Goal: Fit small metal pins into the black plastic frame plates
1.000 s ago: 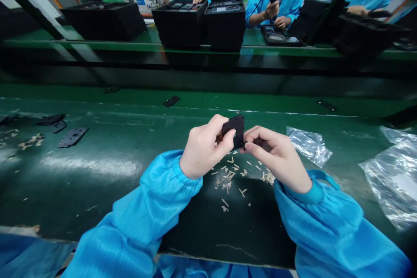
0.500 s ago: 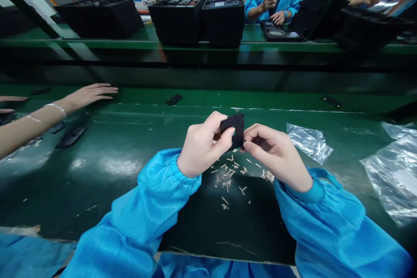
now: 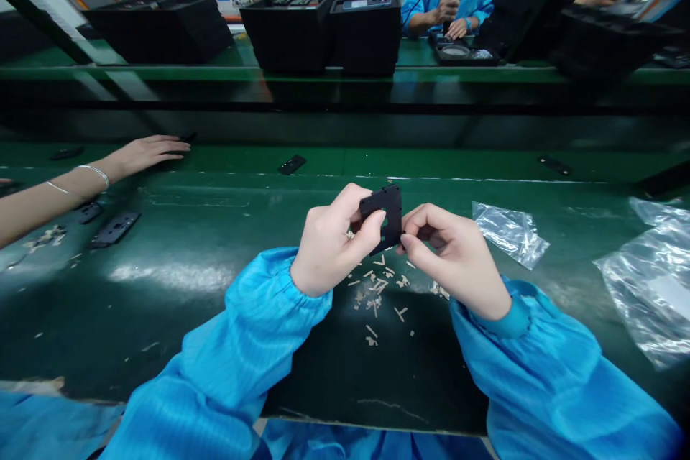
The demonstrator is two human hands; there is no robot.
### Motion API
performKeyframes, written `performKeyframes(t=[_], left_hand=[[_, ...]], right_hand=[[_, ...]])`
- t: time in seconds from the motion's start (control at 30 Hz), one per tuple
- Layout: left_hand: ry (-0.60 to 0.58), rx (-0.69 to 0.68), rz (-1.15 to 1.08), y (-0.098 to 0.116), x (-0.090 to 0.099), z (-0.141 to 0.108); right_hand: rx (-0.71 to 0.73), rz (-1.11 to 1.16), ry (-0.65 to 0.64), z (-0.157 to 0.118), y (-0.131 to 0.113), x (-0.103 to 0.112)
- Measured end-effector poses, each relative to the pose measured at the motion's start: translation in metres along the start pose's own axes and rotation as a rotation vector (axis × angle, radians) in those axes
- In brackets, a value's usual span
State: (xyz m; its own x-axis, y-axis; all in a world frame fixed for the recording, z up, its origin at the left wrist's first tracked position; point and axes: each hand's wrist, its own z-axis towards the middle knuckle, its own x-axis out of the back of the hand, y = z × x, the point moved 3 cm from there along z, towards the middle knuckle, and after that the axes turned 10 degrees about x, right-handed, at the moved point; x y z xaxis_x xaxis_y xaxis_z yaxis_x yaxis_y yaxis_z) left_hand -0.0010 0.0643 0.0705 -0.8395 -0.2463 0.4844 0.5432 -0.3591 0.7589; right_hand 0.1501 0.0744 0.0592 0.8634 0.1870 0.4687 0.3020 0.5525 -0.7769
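My left hand (image 3: 342, 241) grips a flat black plastic housing (image 3: 392, 212) between thumb and fingers, tilted up above the bench. Small openings show in the housing. At its lower right edge, my right hand (image 3: 450, 251) is closed in a pinch of thumb and forefinger. A tiny dark bit shows at those fingertips, too small to name, and I cannot tell whether it is part of the housing. Beneath both hands lie many small beige scraps (image 3: 377, 287), some hidden by the fingers.
Clear plastic bags (image 3: 509, 233) lie at right. Black housings (image 3: 115, 229) lie at left, where a co-worker's arm (image 3: 121, 162) reaches across to a dark piece. Along the back strip rests another black housing (image 3: 292, 164). Black trays (image 3: 288, 29) are stacked on the raised shelf before co-workers.
My hands stay almost in place, with the housing turned slightly. At left, the co-worker's hand has shifted a little and a dark piece now shows at its fingertips.
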Motion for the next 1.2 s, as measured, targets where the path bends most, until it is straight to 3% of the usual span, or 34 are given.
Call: performKeyframes(t=[0.8,1.07,1.2], left_hand=[[-0.107,0.126,-0.263,-0.009,0.000,0.000],[-0.195,0.107,-0.467,-0.025,-0.003,0.001],[-0.295,0.069,-0.662,-0.035,-0.007,0.003]], right_hand=[[0.048,-0.041,-0.011,-0.001,-0.010,0.003],[0.036,0.048,-0.027,-0.003,-0.017,0.001],[0.049,0.093,-0.039,-0.006,-0.024,0.001]])
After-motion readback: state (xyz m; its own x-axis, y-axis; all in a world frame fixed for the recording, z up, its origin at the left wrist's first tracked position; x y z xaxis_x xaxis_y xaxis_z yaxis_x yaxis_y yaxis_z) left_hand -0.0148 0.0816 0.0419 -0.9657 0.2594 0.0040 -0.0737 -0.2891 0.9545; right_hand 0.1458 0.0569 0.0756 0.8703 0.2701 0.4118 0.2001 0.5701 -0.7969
